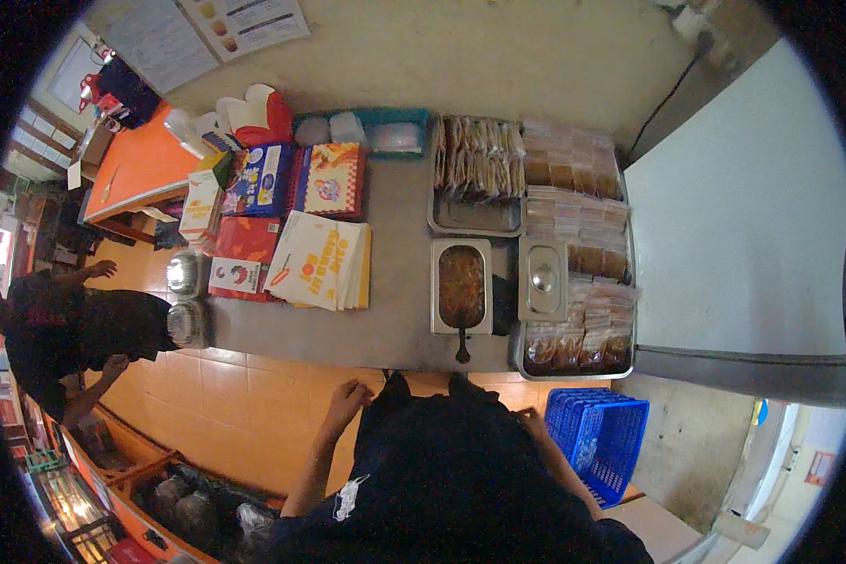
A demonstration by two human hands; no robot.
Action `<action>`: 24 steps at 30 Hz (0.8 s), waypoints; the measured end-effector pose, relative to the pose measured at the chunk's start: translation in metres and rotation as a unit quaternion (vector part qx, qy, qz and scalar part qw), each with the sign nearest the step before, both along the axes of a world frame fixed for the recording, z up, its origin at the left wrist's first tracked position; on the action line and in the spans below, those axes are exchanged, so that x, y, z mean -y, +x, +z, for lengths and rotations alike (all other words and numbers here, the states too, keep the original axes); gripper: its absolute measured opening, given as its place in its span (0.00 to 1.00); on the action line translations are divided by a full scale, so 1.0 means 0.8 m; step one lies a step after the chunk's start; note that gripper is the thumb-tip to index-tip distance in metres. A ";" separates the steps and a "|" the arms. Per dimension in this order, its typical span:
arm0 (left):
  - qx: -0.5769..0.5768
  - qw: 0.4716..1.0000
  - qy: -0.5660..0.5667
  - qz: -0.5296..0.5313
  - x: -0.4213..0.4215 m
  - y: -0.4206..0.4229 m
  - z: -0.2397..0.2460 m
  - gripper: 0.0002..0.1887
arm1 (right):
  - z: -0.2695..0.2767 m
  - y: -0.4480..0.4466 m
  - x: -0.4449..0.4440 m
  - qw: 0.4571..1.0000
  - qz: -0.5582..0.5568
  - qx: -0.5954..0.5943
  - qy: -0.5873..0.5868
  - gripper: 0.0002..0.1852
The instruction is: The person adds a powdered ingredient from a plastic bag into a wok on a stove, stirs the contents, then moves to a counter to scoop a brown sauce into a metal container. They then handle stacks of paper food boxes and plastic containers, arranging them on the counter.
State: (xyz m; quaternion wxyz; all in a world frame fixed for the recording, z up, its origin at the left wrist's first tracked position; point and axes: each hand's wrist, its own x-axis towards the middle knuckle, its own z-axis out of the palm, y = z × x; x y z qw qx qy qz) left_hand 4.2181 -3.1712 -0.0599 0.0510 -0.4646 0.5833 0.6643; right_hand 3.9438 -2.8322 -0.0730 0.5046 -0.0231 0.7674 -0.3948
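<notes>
My left hand (354, 402) hangs by my side below the front edge of the steel table (395, 282), fingers loosely curled, with nothing visible in it. On the other side, my right hand (530, 421) is low beside my dark clothing, near a blue plastic crate (599, 444); its fingers are partly hidden. Before me on the table stands a rectangular steel food pan (497, 296) of reddish-brown sauce (461, 278). A dark-handled utensil (463, 349) leans out over its near rim. To the right, a steel lid (543, 278) with a round knob rests beside the pan, overlapping a tray of bagged sauce.
Steel trays hold sachets (479, 155) and bagged sauce portions (592, 261). Printed food cartons (321, 261), clear plastic containers (185, 296) and a teal basket (395, 134) occupy the left and back. Another person (77, 324) stands at left. A white appliance-like panel (747, 225) bounds the right.
</notes>
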 end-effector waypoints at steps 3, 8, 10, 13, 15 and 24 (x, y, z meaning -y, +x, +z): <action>0.257 0.959 0.116 -0.042 -0.015 0.031 -0.024 0.29 | -0.018 0.012 -0.024 0.986 -0.042 0.142 -0.073 0.15; 0.225 0.955 0.193 0.000 -0.045 0.034 -0.051 0.30 | 0.000 0.008 -0.016 0.982 -0.031 0.178 -0.045 0.15; 0.201 0.958 0.205 0.026 -0.052 0.041 -0.057 0.30 | 0.008 -0.001 -0.009 0.981 -0.018 0.188 -0.038 0.15; 0.182 0.955 0.223 0.068 -0.059 0.059 -0.065 0.30 | 0.016 -0.019 0.002 0.978 0.015 0.208 -0.023 0.16; 0.166 0.953 0.233 0.098 -0.064 0.070 -0.069 0.30 | 0.026 -0.036 0.012 0.973 0.048 0.227 -0.008 0.16; 0.138 0.925 0.281 0.215 -0.085 0.094 -0.076 0.31 | 0.191 -0.206 0.211 0.814 0.544 0.189 0.070 0.17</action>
